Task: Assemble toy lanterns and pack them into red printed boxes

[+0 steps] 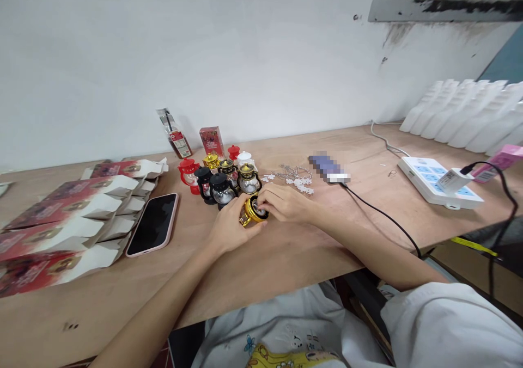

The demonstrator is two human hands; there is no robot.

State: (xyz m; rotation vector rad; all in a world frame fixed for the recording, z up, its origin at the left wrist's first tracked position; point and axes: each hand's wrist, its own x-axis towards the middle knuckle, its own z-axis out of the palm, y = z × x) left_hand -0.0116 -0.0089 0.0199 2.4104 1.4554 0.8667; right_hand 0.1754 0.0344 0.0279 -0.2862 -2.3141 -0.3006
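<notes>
A small gold lantern (247, 215) lies tilted on its side in my left hand (231, 227), whose fingers and thumb wrap round it. Its round, dark-rimmed end faces right. My right hand (284, 202) is closed in a pinch at that end; whatever is between the fingertips is too small to make out. Just beyond my hands stands a cluster of small lanterns: a red one (189, 176), a black one (223, 190), a black-and-gold one (248, 180), a white one (245, 158) and others. Right of them lies a pile of white flat pieces with thin wires (300, 183).
Red printed cartons (73, 204), open-ended, lie in a row at left beside a phone (153, 224). A bottle (177, 139) and red box (211, 141) stand near the wall. A cabled phone (327, 165), power strip (433, 180) and white plastic row (461, 109) are at right.
</notes>
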